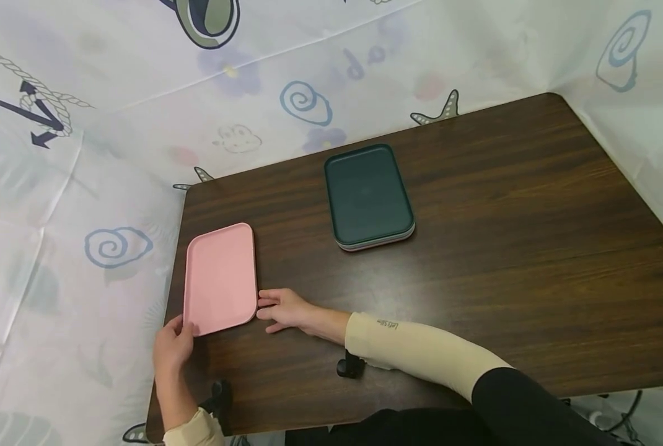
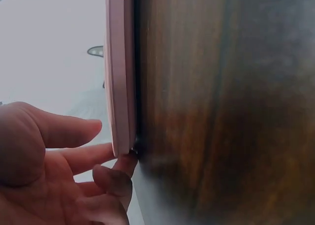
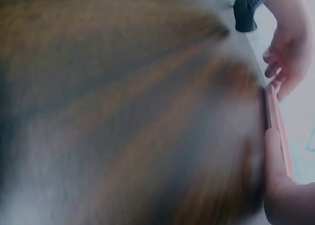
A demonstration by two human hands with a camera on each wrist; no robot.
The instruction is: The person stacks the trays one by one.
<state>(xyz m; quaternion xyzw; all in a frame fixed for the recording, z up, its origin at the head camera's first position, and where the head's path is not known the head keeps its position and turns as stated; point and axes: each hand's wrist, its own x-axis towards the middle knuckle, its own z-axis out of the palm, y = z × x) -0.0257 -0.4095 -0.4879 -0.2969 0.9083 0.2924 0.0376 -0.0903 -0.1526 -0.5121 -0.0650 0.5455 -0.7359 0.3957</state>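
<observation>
A pink rectangular tray (image 1: pixel 220 279) lies face up near the table's left edge. My left hand (image 1: pixel 172 348) is at its near left corner. In the left wrist view the fingertips (image 2: pixel 127 162) meet the tray's edge (image 2: pixel 121 87), and the thumb hovers just off its upper side. Along the right side of the tray, near its front corner, my right hand (image 1: pixel 287 308) reaches in with fingers extended, the tips right at the edge. The right wrist view catches part of that hand (image 3: pixel 285 190) beside the pink rim (image 3: pixel 273 109).
A stack of trays (image 1: pixel 370 195), dark green on top with paler rims below, sits toward the back middle of the brown wooden table (image 1: pixel 504 248). Printed white cloth (image 1: pixel 131 142) hangs behind and beside the table. Black wrist mounts (image 1: pixel 350 365) hang under the forearms.
</observation>
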